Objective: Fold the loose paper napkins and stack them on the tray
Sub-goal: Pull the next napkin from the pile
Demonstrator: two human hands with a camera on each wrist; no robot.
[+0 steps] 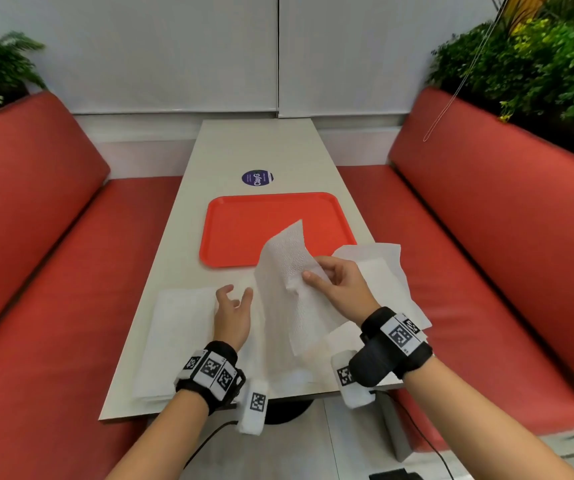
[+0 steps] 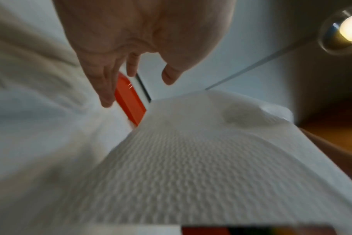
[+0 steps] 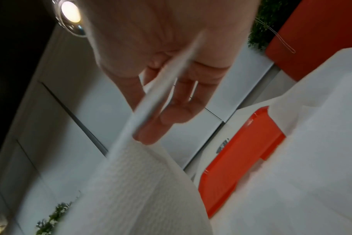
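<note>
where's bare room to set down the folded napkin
The orange tray is bare across its left and far parts. The table is also free beyond the round sticker. The near end is crowded: loose napkins and both hands.

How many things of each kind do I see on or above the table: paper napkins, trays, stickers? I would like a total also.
white paper napkins: 3 clearly separate, one held up by the right hand at, one flat on the left, one on the right; more sheets may overlap near the front edge
orange plastic tray: 1
round blue sticker: 1
Total: 5
</note>
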